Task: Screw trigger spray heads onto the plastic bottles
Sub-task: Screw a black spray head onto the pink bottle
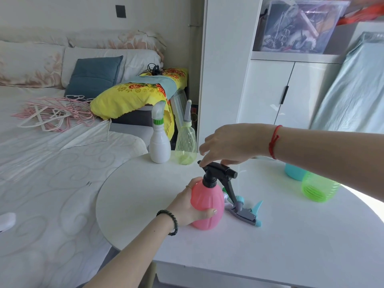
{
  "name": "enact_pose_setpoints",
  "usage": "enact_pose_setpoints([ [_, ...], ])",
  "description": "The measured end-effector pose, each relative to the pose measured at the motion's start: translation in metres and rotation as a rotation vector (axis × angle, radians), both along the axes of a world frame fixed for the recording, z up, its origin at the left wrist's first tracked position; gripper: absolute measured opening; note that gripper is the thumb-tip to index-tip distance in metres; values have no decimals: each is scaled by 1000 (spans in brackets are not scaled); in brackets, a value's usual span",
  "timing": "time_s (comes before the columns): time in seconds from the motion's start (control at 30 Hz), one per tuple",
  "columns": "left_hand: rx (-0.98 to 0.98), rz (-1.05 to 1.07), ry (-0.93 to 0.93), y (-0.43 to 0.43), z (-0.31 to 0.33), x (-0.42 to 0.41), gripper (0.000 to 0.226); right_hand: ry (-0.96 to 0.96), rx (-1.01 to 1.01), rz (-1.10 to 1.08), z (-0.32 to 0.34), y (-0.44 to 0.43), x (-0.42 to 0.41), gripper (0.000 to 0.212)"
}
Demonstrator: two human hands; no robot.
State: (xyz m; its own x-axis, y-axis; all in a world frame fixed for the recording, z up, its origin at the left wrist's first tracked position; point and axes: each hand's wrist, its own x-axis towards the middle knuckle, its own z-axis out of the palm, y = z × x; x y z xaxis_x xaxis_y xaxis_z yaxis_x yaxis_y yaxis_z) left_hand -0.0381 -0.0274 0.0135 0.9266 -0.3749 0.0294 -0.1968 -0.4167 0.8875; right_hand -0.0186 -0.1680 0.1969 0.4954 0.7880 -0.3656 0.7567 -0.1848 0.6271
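A pink plastic bottle (206, 204) stands upright on the white table (270, 242), with my left hand (187, 206) wrapped around its body. A black trigger spray head (220, 175) sits on its neck. My right hand (228, 144) reaches from the right and its fingertips hold the top of that black head. Just right of the pink bottle lie loose spray heads: a grey and teal one (246, 213) and a white one with a green collar (225, 196), partly hidden behind the black trigger.
At the table's far edge stand a white bottle with a capped green-collared head (160, 140) and a clear yellow-green bottle with a grey head (186, 142). A green bottle (318, 189) and a blue bottle (294, 173) stand at right. A bed lies left; white cabinets stand behind.
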Motion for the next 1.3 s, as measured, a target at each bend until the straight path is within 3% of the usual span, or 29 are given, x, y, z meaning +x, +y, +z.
enact_pose_setpoints([
  [0.2, -32, -171, 146, 9, 1, -5, 72, 92, 142, -148, -11, -10, -4, 37],
  [0.4, -60, -133, 160, 16, -8, -17, 81, 303, 662, -279, -39, -26, -19, 41],
  [0.6, -83, -68, 156, 14, -16, -21, 85, 459, 1262, -460, -76, -33, -33, 28],
  [0.67, -87, -33, 128, 17, -19, -20, 81, 597, 1502, -537, -97, -40, -37, 22],
  [0.7, -79, -16, 107, 20, -20, -19, 80, 695, 1577, -593, -109, -43, -41, 29],
  [0.77, -62, 4, 77, 28, -18, -17, 82, 860, 1603, -696, -138, -48, -49, 51],
  [0.87, -70, -9, 78, 38, -16, -12, 82, 872, 1484, -728, -175, -47, -59, 73],
  [1.1, -168, 35, 116, 53, -17, -7, 36, 775, 1628, -702, -199, -30, -52, 77],
  [1.2, -252, 51, 145, 42, -13, -11, 64, 838, 1695, -677, -195, -25, -45, 77],
  [1.3, -292, 82, 51, 22, 4, -4, 91, 793, 1800, -626, -181, -22, -30, 83],
])
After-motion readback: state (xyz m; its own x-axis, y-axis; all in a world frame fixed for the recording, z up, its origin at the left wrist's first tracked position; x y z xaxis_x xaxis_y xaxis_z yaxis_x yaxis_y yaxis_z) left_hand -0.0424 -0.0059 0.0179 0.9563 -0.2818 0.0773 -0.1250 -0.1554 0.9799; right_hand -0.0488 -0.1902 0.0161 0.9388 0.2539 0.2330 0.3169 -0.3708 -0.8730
